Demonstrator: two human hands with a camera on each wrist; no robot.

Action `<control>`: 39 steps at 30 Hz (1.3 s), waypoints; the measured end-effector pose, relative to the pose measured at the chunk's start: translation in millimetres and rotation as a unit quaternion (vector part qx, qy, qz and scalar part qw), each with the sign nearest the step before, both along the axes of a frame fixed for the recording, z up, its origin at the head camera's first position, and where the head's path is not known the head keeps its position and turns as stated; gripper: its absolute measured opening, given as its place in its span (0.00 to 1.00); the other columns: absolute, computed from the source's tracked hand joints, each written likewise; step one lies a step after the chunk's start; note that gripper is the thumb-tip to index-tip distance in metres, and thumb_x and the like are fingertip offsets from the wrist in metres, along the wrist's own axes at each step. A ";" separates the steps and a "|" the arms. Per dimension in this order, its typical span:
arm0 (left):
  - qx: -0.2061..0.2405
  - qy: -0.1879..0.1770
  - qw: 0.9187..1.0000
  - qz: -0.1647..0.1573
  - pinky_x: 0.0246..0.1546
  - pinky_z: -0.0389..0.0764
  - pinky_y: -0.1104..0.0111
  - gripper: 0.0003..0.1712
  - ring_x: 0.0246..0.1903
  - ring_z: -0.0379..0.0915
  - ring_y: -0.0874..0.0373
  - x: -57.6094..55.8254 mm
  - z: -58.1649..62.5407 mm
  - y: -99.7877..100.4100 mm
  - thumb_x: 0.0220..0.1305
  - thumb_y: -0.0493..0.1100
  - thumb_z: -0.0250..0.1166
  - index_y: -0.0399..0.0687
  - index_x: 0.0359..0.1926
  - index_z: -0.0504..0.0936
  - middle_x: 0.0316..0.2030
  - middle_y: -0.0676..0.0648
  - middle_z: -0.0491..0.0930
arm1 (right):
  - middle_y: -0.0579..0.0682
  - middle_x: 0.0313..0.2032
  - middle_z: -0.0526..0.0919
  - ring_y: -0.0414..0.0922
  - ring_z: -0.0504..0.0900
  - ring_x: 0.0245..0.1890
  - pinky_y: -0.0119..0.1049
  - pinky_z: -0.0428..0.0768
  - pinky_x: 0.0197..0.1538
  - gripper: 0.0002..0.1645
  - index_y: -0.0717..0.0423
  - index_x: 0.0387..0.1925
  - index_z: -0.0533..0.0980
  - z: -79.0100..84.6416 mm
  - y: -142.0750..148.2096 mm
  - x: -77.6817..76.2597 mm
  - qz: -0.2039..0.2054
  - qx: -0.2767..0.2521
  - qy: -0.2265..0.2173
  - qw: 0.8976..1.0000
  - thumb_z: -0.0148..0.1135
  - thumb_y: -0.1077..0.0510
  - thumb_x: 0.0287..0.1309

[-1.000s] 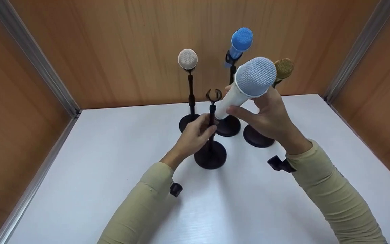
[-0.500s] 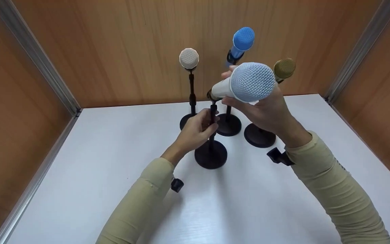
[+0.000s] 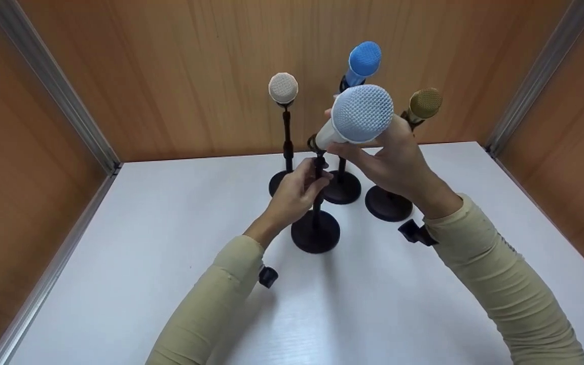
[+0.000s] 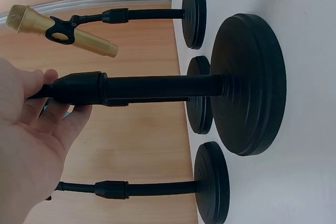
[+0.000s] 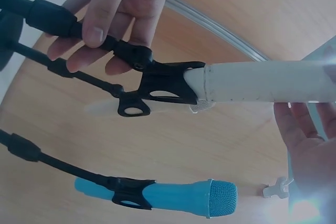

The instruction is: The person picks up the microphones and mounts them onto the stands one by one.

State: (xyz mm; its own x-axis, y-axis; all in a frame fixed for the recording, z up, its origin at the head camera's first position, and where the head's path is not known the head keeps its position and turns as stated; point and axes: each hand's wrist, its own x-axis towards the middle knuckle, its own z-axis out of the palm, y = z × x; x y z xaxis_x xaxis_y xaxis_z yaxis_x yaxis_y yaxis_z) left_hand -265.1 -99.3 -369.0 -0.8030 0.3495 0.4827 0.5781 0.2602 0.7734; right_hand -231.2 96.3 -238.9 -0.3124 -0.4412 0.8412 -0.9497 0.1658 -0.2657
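Note:
My right hand (image 3: 398, 159) holds a white microphone (image 3: 362, 114) by its handle, its pale mesh head tilted up toward the camera. The tail end of that handle sits in the black clip (image 5: 170, 80) of the nearest stand, as the right wrist view shows. Just under the clip, my left hand (image 3: 292, 195) pinches the thin upper pole of this stand between thumb and fingers. The stand's round black base (image 3: 315, 232) rests flat on the table. In the left wrist view the pole (image 4: 163, 85) runs from the base to my fingers, with the clip out of frame.
Behind are three more stands bearing microphones: a whitish one (image 3: 283, 88) at the left, a blue one (image 3: 364, 58) in the middle and a gold one (image 3: 425, 103) at the right. Wooden panels (image 3: 195, 76) border the white table (image 3: 170, 213) at the back and sides.
The white microphone's tail end has gone from beside the clip into it. The mesh head has shifted left along with my right hand. My left hand has slid a little up the pole.

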 end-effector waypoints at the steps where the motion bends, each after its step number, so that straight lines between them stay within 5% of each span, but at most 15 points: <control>1: -0.002 0.003 1.000 0.001 0.54 0.80 0.66 0.16 0.53 0.81 0.54 0.1 0.0 0.1 0.75 0.37 0.59 0.41 0.60 0.72 0.51 0.42 0.84 | 0.59 0.56 0.82 0.52 0.79 0.60 0.49 0.77 0.63 0.34 0.70 0.62 0.68 0.2 -0.3 -0.6 -0.005 0.000 0.005 1.000 0.72 0.71 0.56; 4: -0.002 0.016 1.000 0.002 0.53 0.81 0.67 0.13 0.51 0.82 0.53 0.3 0.1 1.1 0.75 0.36 0.59 0.40 0.58 0.72 0.49 0.43 0.84 | 0.60 0.56 0.81 0.53 0.79 0.61 0.49 0.74 0.65 0.33 0.70 0.62 0.67 1.0 -1.7 -1.6 -0.014 -0.004 0.013 1.000 0.72 0.70 0.57; 8: 0.009 0.029 1.000 -0.001 0.53 0.81 0.67 0.12 0.50 0.83 0.50 0.7 -0.3 2.0 0.75 0.35 0.59 0.40 0.56 0.73 0.47 0.45 0.85 | 0.61 0.57 0.79 0.52 0.79 0.60 0.48 0.82 0.54 0.32 0.72 0.62 0.66 -0.6 -4.9 2.0 -0.019 -0.010 0.004 1.000 0.70 0.70 0.60; 17: 0.034 0.025 0.999 -0.007 0.53 0.82 0.63 0.11 0.49 0.83 0.53 2.2 -1.3 1.2 0.75 0.36 0.60 0.37 0.54 0.74 0.47 0.41 0.85 | 0.65 0.60 0.72 0.51 0.76 0.64 0.48 0.85 0.49 0.34 0.72 0.64 0.63 -9.5 -19.3 12.7 -0.101 -0.067 0.007 0.993 0.68 0.64 0.64; 30: 0.017 0.024 1.000 -0.003 0.52 0.81 0.67 0.10 0.49 0.83 0.59 4.1 1.2 0.4 0.75 0.36 0.60 0.39 0.53 0.74 0.47 0.45 0.86 | 0.62 0.54 0.81 0.56 0.80 0.59 0.48 0.73 0.66 0.30 0.72 0.57 0.71 -31.0 -12.5 0.0 -0.069 -0.058 0.025 0.996 0.74 0.67 0.56; 39: 0.014 0.014 1.000 -0.009 0.53 0.81 0.68 0.16 0.49 0.81 0.60 5.6 -1.7 0.4 0.76 0.38 0.59 0.40 0.60 0.73 0.50 0.47 0.83 | 0.62 0.52 0.81 0.56 0.82 0.54 0.45 0.76 0.63 0.29 0.69 0.57 0.72 -45.9 -21.6 -7.0 -0.067 -0.050 0.072 0.994 0.73 0.71 0.55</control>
